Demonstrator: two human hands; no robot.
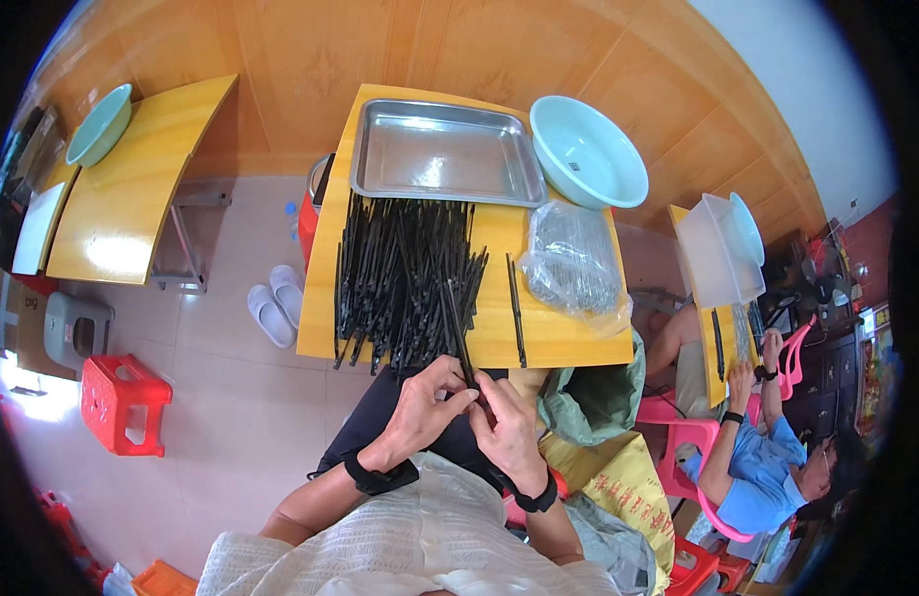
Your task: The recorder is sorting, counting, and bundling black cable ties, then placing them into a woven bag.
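My left hand (427, 405) and my right hand (506, 422) meet at the table's near edge, fingers closed. Between them they grip the lower end of a thin black rod (458, 338), whose upper part slants up and away over the table. A thick heap of similar black rods (395, 268) covers the yellow table (489, 343) just beyond my left hand. To the right of the heap, a thin black rod or small bundle (517, 310) lies apart. My fingers partly cover the end of the held rod.
A metal tray (449, 191) and a pale blue basin (590, 154) stand at the table's far side, near a clear plastic bag of thin pieces (575, 258). A green sack (596, 397) hangs open at right. Another person (762, 467) works at a table farther right. A red stool (125, 402) stands left.
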